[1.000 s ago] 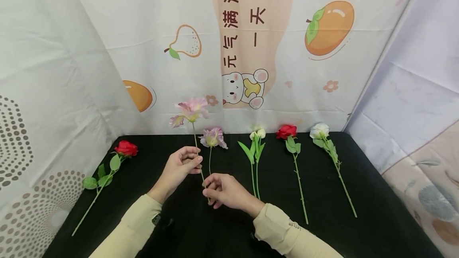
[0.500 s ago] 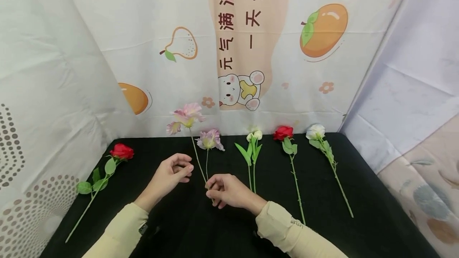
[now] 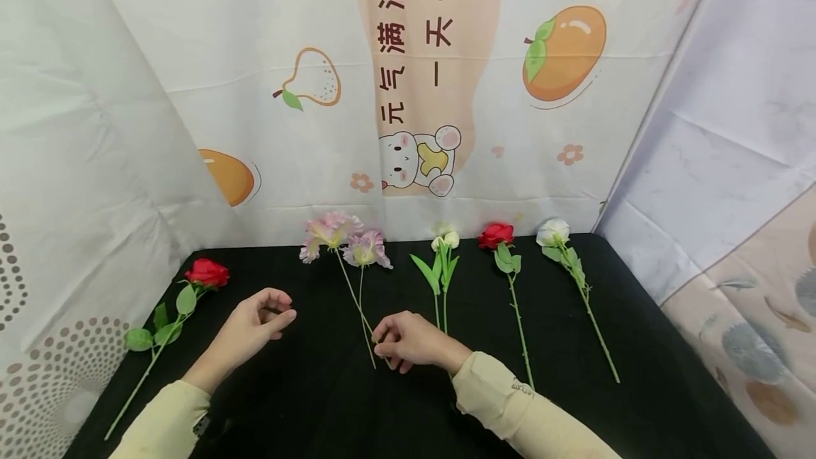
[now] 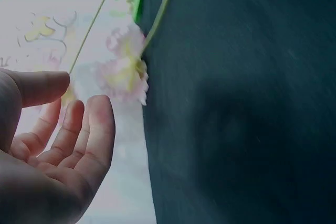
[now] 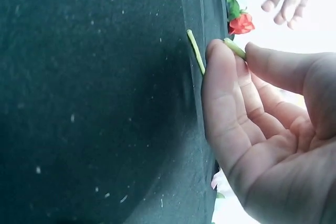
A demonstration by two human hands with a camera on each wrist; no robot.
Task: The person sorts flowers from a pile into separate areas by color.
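My right hand (image 3: pixel 411 341) pinches the lower stem of a pink flower (image 3: pixel 331 230) between thumb and fingers. In the right wrist view, the cut stem end (image 5: pixel 234 48) shows between thumb and fingertip. That bloom leans left at the cloth's back edge, beside a second pinkish-purple flower (image 3: pixel 367 249). The two thin stems cross near my right fingers. My left hand (image 3: pixel 245 328) hovers over the black cloth, fingers loosely bent and holding nothing, between a red rose (image 3: pixel 207 273) and the pink flowers. The left wrist view also shows nothing between its thumb and fingers.
White tulips (image 3: pixel 444 241) with green leaves lie right of the pink flowers. Farther right are another red rose (image 3: pixel 496 235) and a white rose (image 3: pixel 553 232). A printed white curtain (image 3: pixel 268 112) stands behind the black cloth (image 3: pixel 306 402), with fabric on both sides.
My left hand let go of the pink flower's stem and moved left and slightly down. The pink bloom has come down beside the second one, its stem still in my right hand.
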